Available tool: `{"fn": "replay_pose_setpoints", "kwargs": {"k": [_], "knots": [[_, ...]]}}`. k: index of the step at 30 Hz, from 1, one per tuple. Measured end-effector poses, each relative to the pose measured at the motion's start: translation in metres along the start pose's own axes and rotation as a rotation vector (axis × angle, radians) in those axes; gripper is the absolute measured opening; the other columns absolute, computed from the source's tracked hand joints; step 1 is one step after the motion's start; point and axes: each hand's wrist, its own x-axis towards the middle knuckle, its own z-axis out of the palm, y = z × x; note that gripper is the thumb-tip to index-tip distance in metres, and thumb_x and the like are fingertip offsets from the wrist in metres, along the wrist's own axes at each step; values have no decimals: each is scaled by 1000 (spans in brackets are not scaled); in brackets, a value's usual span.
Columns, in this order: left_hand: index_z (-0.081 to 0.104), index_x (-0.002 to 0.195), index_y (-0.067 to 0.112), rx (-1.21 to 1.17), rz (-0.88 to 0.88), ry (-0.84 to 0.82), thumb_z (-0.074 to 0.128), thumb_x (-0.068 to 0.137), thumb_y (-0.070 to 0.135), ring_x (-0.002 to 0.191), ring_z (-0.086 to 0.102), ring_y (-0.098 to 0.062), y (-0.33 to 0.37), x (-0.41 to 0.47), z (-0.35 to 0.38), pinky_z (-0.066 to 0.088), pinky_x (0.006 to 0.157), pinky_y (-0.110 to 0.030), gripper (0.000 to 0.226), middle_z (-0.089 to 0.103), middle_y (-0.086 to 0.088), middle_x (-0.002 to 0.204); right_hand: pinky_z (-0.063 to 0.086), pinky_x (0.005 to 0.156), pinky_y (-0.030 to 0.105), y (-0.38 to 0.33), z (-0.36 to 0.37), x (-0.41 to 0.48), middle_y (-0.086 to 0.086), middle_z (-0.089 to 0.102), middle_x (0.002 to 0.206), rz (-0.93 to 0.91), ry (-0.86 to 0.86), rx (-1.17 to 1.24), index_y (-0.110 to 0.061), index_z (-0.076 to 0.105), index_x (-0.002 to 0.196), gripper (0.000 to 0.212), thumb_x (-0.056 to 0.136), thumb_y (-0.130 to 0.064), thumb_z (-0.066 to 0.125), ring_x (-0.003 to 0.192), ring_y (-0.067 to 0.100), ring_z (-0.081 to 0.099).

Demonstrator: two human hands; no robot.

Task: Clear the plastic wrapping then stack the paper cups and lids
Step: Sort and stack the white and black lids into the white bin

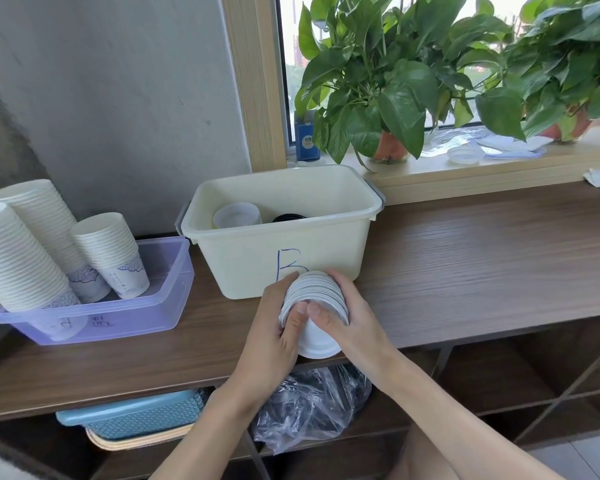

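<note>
Both hands, left [274, 327] and right [347, 317], curled tight around what looks like stacked white lids [314, 299], above wooden counter [465, 265]

Matt white lids [317, 299] sit between both hands. Beyond them, a smooth plastic bin [281, 244]; beneath, woodgrain counter [465, 271]

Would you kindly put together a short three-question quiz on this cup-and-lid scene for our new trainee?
1. True or false: both hands grip the stack of white lids.
2. Which letter is written on the cream bin? A) A B) B C) C
3. Fill in: the three paper cup stacks stand in the ____ tub.

Key: 1 true, the left hand and right hand hold it between them; 2 B; 3 purple.
</note>
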Motion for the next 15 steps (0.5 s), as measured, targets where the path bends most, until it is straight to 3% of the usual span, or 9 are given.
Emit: {"fn": "replay_pose_setpoints", "kwargs": {"k": [3,5,7,10,15], "knots": [[30,138,49,34,26,7,37,90,72,136,37,3,-2,0,0,30,109,-11,54,41,33,138,40,102,20,-1,1,-1,-15,54,130,-30,28,-7,-30,44,135,74,71,-61,64,120,-4,49],[34,138,46,31,40,5,37,90,72,137,40,-4,-1,-1,0,32,110,-17,55,45,20,140,40,94,11,-2,2,-2,-15,57,125,-55,27,1,-39,47,123,53,75,-52,64,114,-7,52],[37,138,44,14,53,6,37,92,70,136,42,-8,0,-2,-1,34,109,-18,53,47,13,140,40,92,8,-3,2,-3,-14,57,124,-76,19,6,-43,47,118,49,74,-56,64,114,-6,53],[37,139,42,-7,44,2,36,93,69,138,40,-7,2,-3,-2,33,110,-17,54,46,13,142,42,96,14,-3,3,-2,-13,57,126,-99,10,44,-43,49,119,52,71,-61,61,116,-2,53],[34,136,48,2,8,-6,40,92,62,138,36,2,1,0,-2,30,111,-15,47,41,23,143,42,106,35,6,5,1,-4,55,130,-138,44,-1,-31,51,130,61,78,-62,57,122,9,52]]}}
